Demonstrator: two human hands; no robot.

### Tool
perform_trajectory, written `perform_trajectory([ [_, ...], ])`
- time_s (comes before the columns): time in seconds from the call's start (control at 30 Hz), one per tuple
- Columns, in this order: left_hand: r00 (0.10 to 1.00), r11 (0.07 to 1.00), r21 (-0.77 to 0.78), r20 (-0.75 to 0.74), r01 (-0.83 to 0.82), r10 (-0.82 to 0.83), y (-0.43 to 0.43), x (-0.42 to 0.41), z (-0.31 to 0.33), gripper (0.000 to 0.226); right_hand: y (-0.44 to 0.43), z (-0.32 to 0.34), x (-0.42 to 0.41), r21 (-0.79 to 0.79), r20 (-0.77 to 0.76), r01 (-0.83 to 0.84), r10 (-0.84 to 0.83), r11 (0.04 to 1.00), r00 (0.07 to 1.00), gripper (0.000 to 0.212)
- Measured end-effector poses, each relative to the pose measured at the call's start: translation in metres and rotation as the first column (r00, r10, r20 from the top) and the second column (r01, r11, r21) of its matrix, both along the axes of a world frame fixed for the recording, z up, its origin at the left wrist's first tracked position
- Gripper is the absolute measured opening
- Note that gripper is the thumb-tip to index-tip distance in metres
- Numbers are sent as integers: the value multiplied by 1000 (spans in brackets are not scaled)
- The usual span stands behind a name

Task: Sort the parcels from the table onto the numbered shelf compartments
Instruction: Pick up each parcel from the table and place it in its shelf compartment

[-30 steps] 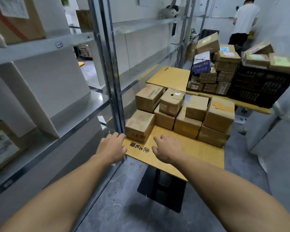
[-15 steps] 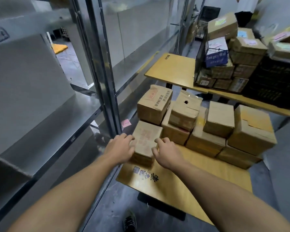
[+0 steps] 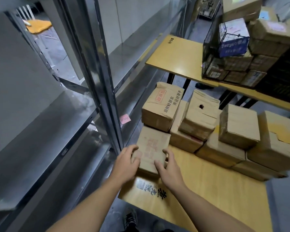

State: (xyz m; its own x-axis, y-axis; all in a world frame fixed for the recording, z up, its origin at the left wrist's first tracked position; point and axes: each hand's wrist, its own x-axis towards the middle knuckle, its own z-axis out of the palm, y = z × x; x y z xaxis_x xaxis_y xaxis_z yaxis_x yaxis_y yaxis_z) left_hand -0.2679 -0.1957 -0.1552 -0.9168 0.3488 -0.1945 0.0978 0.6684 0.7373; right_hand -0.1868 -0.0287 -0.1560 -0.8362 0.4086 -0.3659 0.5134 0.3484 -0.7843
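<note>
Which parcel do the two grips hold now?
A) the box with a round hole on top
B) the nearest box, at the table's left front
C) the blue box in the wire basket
B: the left grip and right grip curl round both sides of the nearest box on the table.

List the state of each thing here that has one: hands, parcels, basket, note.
Near parcel, closed, resting on the table.
Left hand, grips its left edge.
Right hand, grips its right edge.
Holed parcel, tilted atop the stack, punctured on top.
Basket, loaded with boxes, on the far table.
Pink note, stuck to the shelf.
</note>
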Motion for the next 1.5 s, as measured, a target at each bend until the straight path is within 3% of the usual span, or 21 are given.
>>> perform_trajectory([
  [0.1,988,980,156,111,-126,110,1,5,3,22,9,-4,2,-106,-26,26,-29,994,999,45],
  [0.23,925,901,281,285,-330,250,-5,17,3,26,30,0,8,-288,-29,-42,35,957,999,43],
  [0.4,914,907,227,292,-354,283,2,48,-1,29,48,5,22,-332,-76,-165,148,929,986,44],
  [0.57,860,870,292,449,-397,242,14,77,17,33,60,12,30,-439,-80,-177,158,881,984,36],
  [0.8,918,836,381,212,-394,335,20,92,38,51,67,34,31,-351,-199,-355,301,867,933,37],
  [0.97,930,886,300,12,-354,368,25,120,54,57,62,54,26,-502,-139,-390,373,772,917,36],
  [1.17,881,882,233,-151,-409,448,21,138,80,55,45,60,29,-601,-257,-480,415,638,873,62],
  [1.5,763,840,155,-358,-520,538,-19,168,114,59,-17,94,22,-553,-430,-631,462,544,776,72],
])
